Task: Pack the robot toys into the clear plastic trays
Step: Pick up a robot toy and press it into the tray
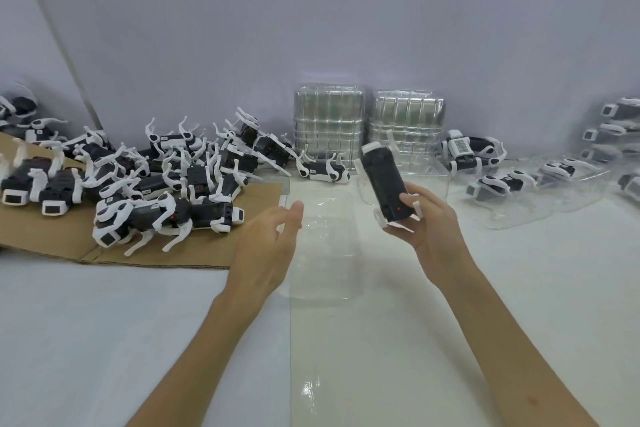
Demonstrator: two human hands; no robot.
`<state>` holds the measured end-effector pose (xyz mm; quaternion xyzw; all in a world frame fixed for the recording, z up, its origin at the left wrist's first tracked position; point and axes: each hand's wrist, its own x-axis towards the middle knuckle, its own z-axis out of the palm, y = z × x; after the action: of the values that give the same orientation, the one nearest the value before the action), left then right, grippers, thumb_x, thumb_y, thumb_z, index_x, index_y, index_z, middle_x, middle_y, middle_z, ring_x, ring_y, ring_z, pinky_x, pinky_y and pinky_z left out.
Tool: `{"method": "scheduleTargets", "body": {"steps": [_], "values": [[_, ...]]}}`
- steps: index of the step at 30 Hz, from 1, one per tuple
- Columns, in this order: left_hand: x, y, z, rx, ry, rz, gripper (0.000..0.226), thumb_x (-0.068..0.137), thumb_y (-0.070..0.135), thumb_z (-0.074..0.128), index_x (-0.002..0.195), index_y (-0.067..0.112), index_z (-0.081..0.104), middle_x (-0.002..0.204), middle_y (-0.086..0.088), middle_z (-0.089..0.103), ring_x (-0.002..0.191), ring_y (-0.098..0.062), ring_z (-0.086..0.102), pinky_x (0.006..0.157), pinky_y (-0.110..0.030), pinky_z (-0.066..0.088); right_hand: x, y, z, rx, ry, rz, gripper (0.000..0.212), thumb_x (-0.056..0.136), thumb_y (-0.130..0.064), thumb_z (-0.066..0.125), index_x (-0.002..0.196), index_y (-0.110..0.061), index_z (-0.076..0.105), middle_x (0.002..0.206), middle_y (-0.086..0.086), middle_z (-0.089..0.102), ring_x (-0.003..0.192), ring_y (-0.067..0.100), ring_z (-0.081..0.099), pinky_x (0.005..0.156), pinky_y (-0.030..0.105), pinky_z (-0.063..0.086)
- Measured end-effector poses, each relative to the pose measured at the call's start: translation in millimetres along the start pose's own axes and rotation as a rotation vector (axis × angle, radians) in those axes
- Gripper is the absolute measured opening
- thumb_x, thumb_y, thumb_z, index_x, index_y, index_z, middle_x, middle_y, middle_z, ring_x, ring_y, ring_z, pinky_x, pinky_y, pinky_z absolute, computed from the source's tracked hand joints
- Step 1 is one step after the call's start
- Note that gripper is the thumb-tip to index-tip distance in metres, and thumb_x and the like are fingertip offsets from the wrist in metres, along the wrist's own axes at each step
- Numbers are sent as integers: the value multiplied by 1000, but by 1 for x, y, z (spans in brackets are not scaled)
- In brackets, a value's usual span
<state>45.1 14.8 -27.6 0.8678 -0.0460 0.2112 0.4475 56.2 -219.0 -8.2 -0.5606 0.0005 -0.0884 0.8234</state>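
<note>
One robot toy (382,180) gripped in the right hand (433,222); left hand (273,239) holding nothing.
The right fingers and thumb curl round the toy's near end (black body, white legs), at 1 o'clock from the clear plastic tray (325,253) lying flat at centre. The left fingers are relaxed and slightly spread at the tray's 9 o'clock edge; contact cannot be told. Loose toys (138,177) heap on cardboard (52,236) at 10 o'clock. Tray stacks (329,121) stand at 12, packed trays (540,191) at 2.

tray (329,253): clear plastic; glossy | toy (384,180): matt plastic (black body) | cardboard (52,236): brown; rough
</note>
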Motion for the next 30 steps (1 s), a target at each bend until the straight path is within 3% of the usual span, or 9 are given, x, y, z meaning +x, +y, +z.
{"method": "scheduleTargets", "body": {"steps": [2,4,6,8,11,14,20,25,30], "values": [[-1,7,3,-80,30,25,58,92,66,31,74,28,71,76,12,66,66,-5,61,66,-28,45,1,0,-2,6,85,-3,25,97,-5,54,119,-6,66,97,10,69,77,23,69,61,30,58],[-7,12,4,-154,36,88,53,94,58,36,71,27,73,64,9,66,58,-5,58,60,-21,42,3,1,-5,19,157,-8,23,97,-6,55,117,-9,66,98,11,68,78,23,68,60,29,58],[-8,13,4,-85,35,207,41,94,49,42,78,30,74,76,18,68,76,1,58,67,-14,38,4,-1,-7,40,200,-23,23,97,-7,55,117,-11,66,100,11,68,82,25,67,60,28,58],[-4,8,5,69,-35,305,24,92,41,52,97,34,74,112,24,65,108,8,49,93,-20,34,4,-3,-8,43,214,-58,25,96,-8,57,119,-12,66,103,11,66,86,27,65,62,28,58],[-5,-2,9,252,-178,355,22,91,35,66,113,38,70,135,18,56,132,-1,42,105,-23,18,3,-5,-9,-153,163,-220,29,92,-7,60,116,-22,67,108,5,65,89,23,66,68,31,59],[-10,-1,13,225,-174,405,20,87,39,70,107,39,72,117,16,62,119,-5,51,102,-24,23,-1,0,-6,-582,50,-461,37,84,-14,64,119,-26,68,104,-10,68,88,9,66,70,18,54],[-13,5,20,212,-68,484,19,80,45,71,94,34,78,93,7,46,89,-13,48,80,-32,40,-2,16,-1,-910,-92,-405,41,88,-14,68,120,-38,67,105,-25,66,96,-4,58,85,12,40],[-14,6,19,195,-89,487,13,82,42,71,90,35,78,108,8,51,101,-11,50,90,-31,35,-4,20,2,-1019,-116,-312,36,88,-19,65,115,-41,68,92,-13,58,98,11,52,96,28,35],[-12,7,17,65,-110,402,16,90,31,62,99,28,75,116,12,62,105,-1,59,94,-29,45,-3,17,6,-1097,-91,-334,34,88,-14,66,117,-31,69,102,-11,63,106,14,49,99,33,30]]}}
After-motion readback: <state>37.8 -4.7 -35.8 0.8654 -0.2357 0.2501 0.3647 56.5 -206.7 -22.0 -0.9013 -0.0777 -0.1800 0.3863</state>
